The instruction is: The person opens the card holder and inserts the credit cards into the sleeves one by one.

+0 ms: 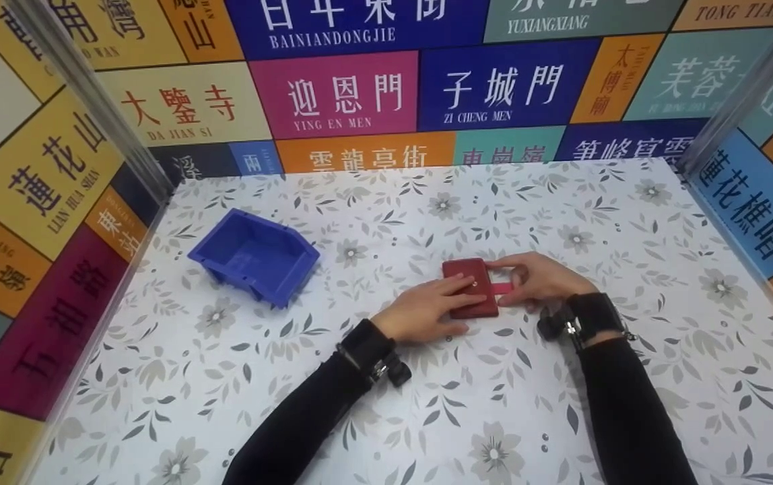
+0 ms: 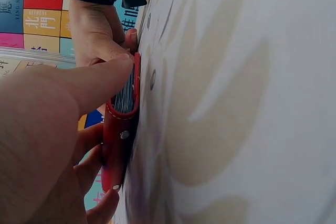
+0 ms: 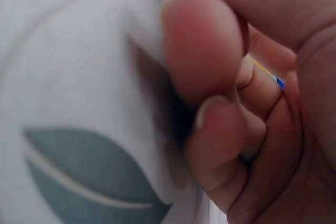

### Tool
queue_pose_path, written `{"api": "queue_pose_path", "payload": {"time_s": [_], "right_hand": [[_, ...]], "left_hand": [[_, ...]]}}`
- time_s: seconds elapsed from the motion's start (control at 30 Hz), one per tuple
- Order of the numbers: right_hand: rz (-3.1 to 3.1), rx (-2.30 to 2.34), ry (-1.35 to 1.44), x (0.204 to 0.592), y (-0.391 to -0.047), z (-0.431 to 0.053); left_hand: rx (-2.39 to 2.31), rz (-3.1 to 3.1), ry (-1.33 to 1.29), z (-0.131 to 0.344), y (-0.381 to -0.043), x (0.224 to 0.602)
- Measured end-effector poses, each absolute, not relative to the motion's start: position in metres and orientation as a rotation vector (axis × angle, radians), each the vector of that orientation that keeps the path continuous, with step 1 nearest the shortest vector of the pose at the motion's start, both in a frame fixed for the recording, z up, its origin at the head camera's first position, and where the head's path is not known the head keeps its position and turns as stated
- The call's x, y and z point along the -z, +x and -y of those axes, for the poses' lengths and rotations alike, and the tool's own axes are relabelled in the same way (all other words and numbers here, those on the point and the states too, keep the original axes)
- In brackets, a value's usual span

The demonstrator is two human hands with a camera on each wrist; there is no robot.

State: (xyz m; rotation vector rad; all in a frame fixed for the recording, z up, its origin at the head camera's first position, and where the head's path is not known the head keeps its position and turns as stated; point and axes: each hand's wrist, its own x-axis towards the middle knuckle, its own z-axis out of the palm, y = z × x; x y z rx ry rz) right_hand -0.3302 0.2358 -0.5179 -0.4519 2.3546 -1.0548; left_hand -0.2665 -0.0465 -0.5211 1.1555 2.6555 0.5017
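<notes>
A small red card holder (image 1: 464, 268) with a stitched edge and metal snaps lies on the table. Across it rests my left hand (image 1: 427, 310), fingertips over its top face. In the left wrist view, the thumb (image 2: 107, 80) and fingers span the card holder (image 2: 118, 145), and a stack of card-like sleeves shows inside its edge. At its right side my right hand (image 1: 545, 277) holds the edge with thumb and index finger, beside a short pinkish-red strap (image 1: 502, 287). Curled fingers of the right hand (image 3: 226, 103) fill the right wrist view, where the holder is mostly hidden.
A blue plastic bin (image 1: 255, 256) stands to the left, farther back on the white floral tabletop (image 1: 386, 222). Panels with colourful printed signs (image 1: 346, 94) enclose the back and both sides. Black straps with small devices (image 1: 370, 350) sit on both wrists.
</notes>
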Motion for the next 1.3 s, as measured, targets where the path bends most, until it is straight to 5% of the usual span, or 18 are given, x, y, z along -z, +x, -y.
{"api": "queue_pose_path", "payload": {"time_s": [1.3], "right_hand": [[-2.49, 0.991, -0.407, 0.511, -0.333, -0.249]], "left_hand": [[-0.536, -2.649, 1.151, 0.049, -0.267, 0.523]]}}
